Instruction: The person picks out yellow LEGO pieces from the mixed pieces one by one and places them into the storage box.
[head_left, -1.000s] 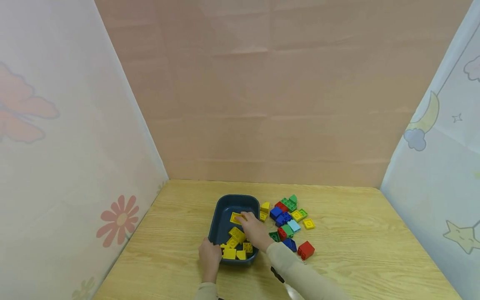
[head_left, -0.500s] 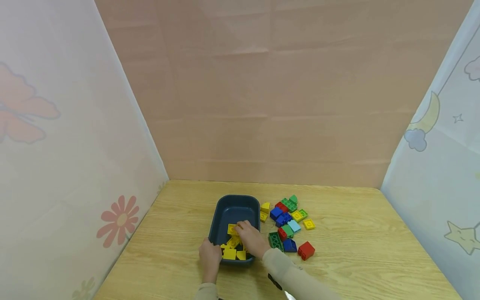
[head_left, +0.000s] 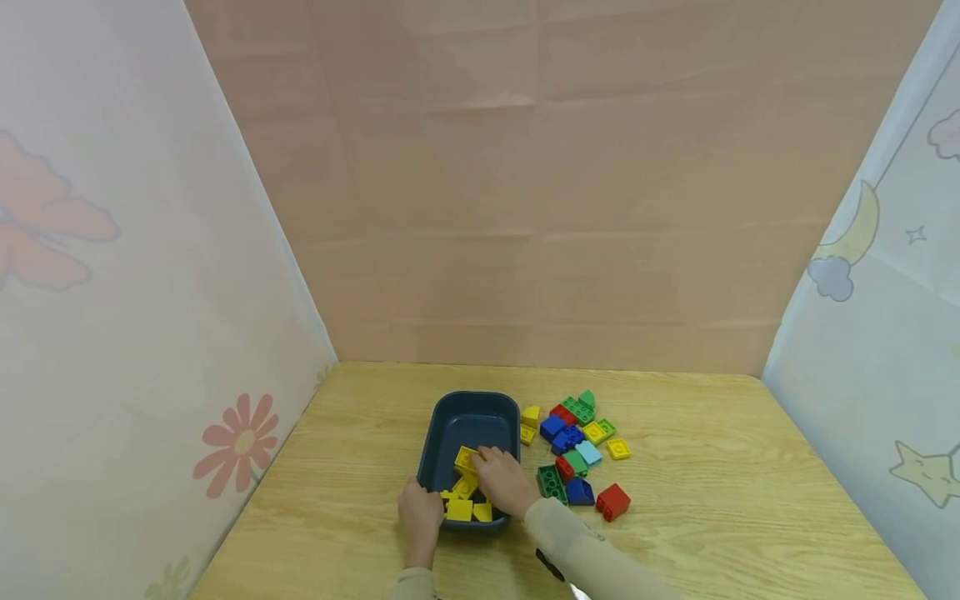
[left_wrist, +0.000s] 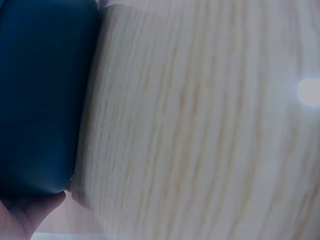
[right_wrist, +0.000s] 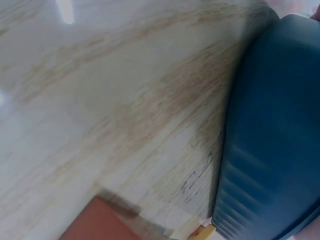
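A dark blue tray (head_left: 480,408) stands on the wooden table with several yellow toy bricks (head_left: 460,509) in its near half. My left hand (head_left: 420,508) grips the tray's near left edge; in the left wrist view its fingers (left_wrist: 42,207) touch the tray wall (left_wrist: 45,100). Reaching over the right rim, my right hand (head_left: 504,481) holds a yellow brick (head_left: 464,458) at its fingertips, low inside the tray. That hand covers part of the bricks beneath it. The right wrist view shows mainly the tray's outer wall (right_wrist: 270,130), so the grasp itself is hidden there.
Right of the tray lie several loose bricks, among them a red brick (head_left: 613,502), a dark green brick (head_left: 552,484), a light blue brick (head_left: 588,452) and a yellow square (head_left: 618,448). Two yellow pieces (head_left: 529,417) lie close to the tray's right rim. Paper-covered walls (head_left: 525,250) surround the table.
My right hand has moved nearer and lower in the tray with the yellow brick, then stayed almost still. The dark green brick has come into fuller view. My left hand has kept its place.
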